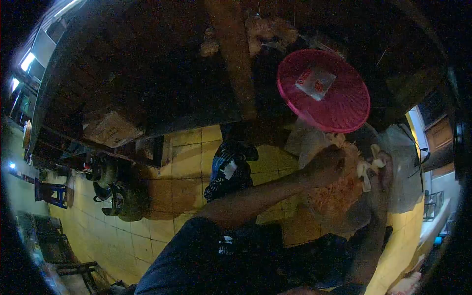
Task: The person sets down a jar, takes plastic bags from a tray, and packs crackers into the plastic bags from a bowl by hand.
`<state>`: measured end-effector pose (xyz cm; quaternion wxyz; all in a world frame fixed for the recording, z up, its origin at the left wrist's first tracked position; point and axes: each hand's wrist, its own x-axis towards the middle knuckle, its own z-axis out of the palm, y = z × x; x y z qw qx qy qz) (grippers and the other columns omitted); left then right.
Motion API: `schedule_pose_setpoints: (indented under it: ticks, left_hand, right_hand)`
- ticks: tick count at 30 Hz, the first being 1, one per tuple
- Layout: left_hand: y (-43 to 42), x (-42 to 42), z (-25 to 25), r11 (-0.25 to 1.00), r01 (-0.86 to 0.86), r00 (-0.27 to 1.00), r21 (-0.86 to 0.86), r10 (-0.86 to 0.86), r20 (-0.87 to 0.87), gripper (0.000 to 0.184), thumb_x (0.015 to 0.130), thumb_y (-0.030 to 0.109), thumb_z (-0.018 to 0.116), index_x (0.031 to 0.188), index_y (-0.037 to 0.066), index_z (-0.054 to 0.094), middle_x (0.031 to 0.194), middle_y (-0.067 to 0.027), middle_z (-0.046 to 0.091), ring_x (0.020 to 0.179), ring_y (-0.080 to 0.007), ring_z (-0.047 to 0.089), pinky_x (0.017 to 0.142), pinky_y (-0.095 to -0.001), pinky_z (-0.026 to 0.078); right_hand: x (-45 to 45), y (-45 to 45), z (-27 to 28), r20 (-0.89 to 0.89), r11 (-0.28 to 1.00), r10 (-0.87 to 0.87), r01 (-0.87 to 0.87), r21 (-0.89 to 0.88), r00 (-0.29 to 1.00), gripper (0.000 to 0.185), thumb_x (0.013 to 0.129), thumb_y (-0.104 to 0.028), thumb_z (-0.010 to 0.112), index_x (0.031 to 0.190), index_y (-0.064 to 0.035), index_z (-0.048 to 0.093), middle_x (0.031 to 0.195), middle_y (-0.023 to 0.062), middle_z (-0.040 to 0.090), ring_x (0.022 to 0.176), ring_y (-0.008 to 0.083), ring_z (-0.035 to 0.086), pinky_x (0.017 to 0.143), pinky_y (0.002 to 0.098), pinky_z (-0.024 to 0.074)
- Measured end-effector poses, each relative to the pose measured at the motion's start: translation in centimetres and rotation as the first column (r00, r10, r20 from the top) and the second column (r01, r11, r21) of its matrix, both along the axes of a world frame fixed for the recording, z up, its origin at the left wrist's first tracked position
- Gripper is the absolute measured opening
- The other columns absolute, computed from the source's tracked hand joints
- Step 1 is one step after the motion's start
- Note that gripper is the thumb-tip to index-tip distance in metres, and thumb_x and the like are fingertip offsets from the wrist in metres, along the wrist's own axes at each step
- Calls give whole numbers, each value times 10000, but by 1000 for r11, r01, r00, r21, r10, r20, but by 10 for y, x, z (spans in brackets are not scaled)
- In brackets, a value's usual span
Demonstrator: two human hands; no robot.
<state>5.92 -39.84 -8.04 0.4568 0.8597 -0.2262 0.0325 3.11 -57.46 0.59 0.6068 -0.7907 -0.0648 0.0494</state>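
Note:
My left hand (328,162) reaches in over a large clear plastic bag (361,216) that holds a heap of orange-brown shredded or flaky pieces (332,194). Its fingers are dim and blurred against the bag's contents. To its right, my right hand (385,169) has its fingers around some pale pieces (365,174) at the bag's right side. Just above both hands lies a round pink woven lid or basket (324,91), with a small clear packet with red print (316,83) on it.
A dark table (187,105) spans the top, bearing a brown paper package (112,129) at left. Gas cylinders (118,201) stand on the yellow tiled floor (187,157). A blue stool (58,195) is at far left. A patterned dark cloth (230,169) lies mid-view.

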Motion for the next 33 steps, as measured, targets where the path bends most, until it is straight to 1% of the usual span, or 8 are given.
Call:
schedule_pose_setpoints:
  ticks: [2, 4, 11, 13, 22, 29, 32, 33]
  left_hand:
    - [-5, -1, 7, 990, 87, 994, 115, -79, -70, 255, 842, 169, 548, 1056, 31, 550, 951, -118, 580, 833, -260, 580, 727, -374, 484]
    - [-7, -12, 31, 759, -91, 694, -645, -416, -588, 309, 896, 280, 535, 1095, 43, 531, 955, -66, 598, 773, -192, 576, 685, -347, 484]
    - [0, -22, 44, 663, -8, 830, -748, -413, -375, 324, 909, 355, 532, 1043, 61, 551, 876, -26, 601, 721, -148, 562, 643, -298, 483]
    - [-9, -14, 22, 908, -31, 949, -418, -105, -298, 311, 910, 351, 531, 1006, 56, 560, 849, -33, 595, 690, -137, 550, 617, -302, 487]
    - [2, -10, 22, 945, -115, 934, -306, -2, -358, 242, 854, 239, 583, 948, 17, 609, 933, -111, 616, 874, -207, 609, 740, -309, 497]
    - [-7, -12, 16, 701, -294, 943, -650, 103, -316, 280, 839, 269, 623, 773, -3, 605, 699, -73, 603, 652, -142, 603, 621, -318, 490]
    - [5, -31, 48, 796, -193, 963, -574, 40, -268, 232, 836, 216, 626, 882, -9, 593, 774, -97, 607, 707, -174, 614, 663, -321, 504]
    - [8, -35, 58, 823, -156, 968, -546, 18, -249, 229, 835, 198, 628, 918, -11, 589, 799, -106, 608, 725, -184, 617, 677, -322, 508]
  right_hand:
    - [-3, 6, 5, -28, 988, -152, 152, 1, 988, 304, 901, -239, 515, 1166, -103, 450, 997, 51, 522, 711, 118, 505, 619, 236, 428]
    - [-4, 8, 2, -15, 930, 0, -5, -367, 1000, 341, 883, -248, 544, 1174, -106, 441, 1002, 61, 517, 790, 168, 536, 690, 282, 455]
    - [2, -11, -36, -23, 778, 259, -223, -588, 966, 422, 881, -234, 565, 1230, -45, 424, 1140, 162, 523, 1082, 283, 508, 937, 373, 389]
    - [-1, -9, -30, -149, 610, 251, -275, -743, 957, 469, 900, -216, 544, 1292, -10, 388, 1267, 188, 470, 1139, 294, 490, 950, 378, 386]
    - [6, -39, -62, -3, 723, 607, -554, -413, 795, 419, 895, -128, 551, 1256, 41, 424, 1266, 189, 482, 1195, 242, 468, 943, 343, 416]
    - [-12, 4, -20, -221, 938, 297, -327, -114, 929, 447, 885, -89, 527, 1306, -29, 390, 1274, 184, 472, 1164, 256, 489, 916, 366, 427]
    - [-10, 1, -24, 17, 742, 377, -291, -604, 926, 481, 877, -110, 536, 1326, -59, 369, 1244, 181, 489, 1099, 267, 519, 882, 373, 435]
    - [-7, -9, -49, -38, 919, 295, -295, -260, 955, 467, 869, -118, 543, 1306, -52, 393, 1210, 179, 505, 1065, 269, 527, 868, 369, 437]
